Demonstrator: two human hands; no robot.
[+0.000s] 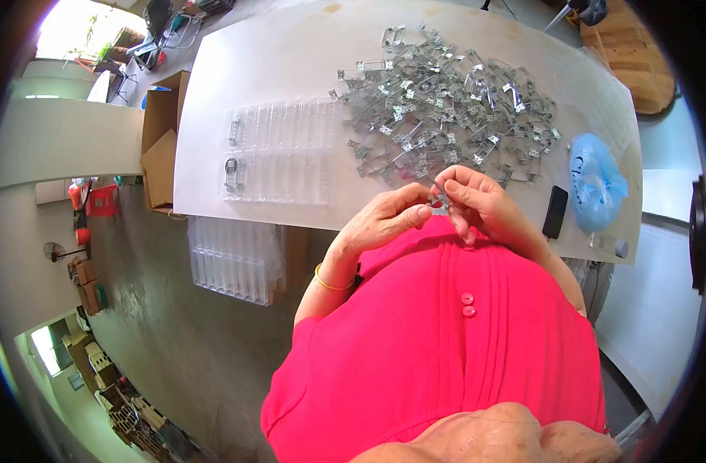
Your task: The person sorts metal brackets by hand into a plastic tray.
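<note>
Both hands meet at the table's front edge, close to my body. My left hand (387, 218) and my right hand (480, 202) have their fingers closed around a small metal part (439, 202) between them; the fingers hide much of it. Just beyond them lies a large heap of metal clip-like parts (445, 108). Left of the heap, a clear plastic tray (287, 150) with long slots lies on the white table (252, 62). Two metal pieces (232, 174) sit in its leftmost slots.
On the right are a blue plastic bag (596, 183), a black phone (555, 212) and a clear bottle (609, 245) lying down. More clear trays (235, 261) are stacked below the table's front left edge. A cardboard box (162, 139) stands beside the table's left side.
</note>
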